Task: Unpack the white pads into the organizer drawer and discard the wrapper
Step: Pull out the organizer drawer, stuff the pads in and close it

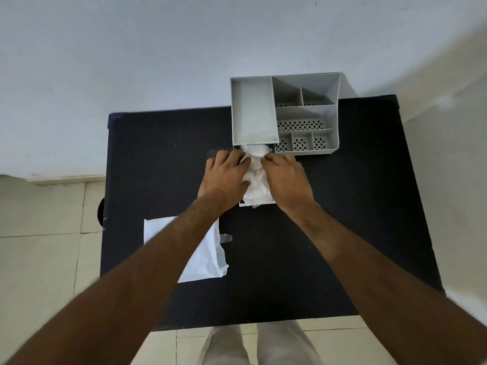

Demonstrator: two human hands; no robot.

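Note:
A grey organizer (253, 111) stands at the far side of a black table (342, 233). Its white drawer (246, 204) is pulled out toward me. Round white pads (257, 187) in a clear wrapper lie in the drawer and reach under the organizer's front. My left hand (226, 175) grips the wrapper from the left, fingers curled on its upper edge. From the right, my right hand (287, 177) pinches the same wrapper. Both hands cover most of the drawer.
A flat white bag (203, 248) lies on the table's near left, partly under my left forearm. The organizer's right half has several perforated compartments (300, 125). A wall rises behind the table, and tiled floor lies to the left.

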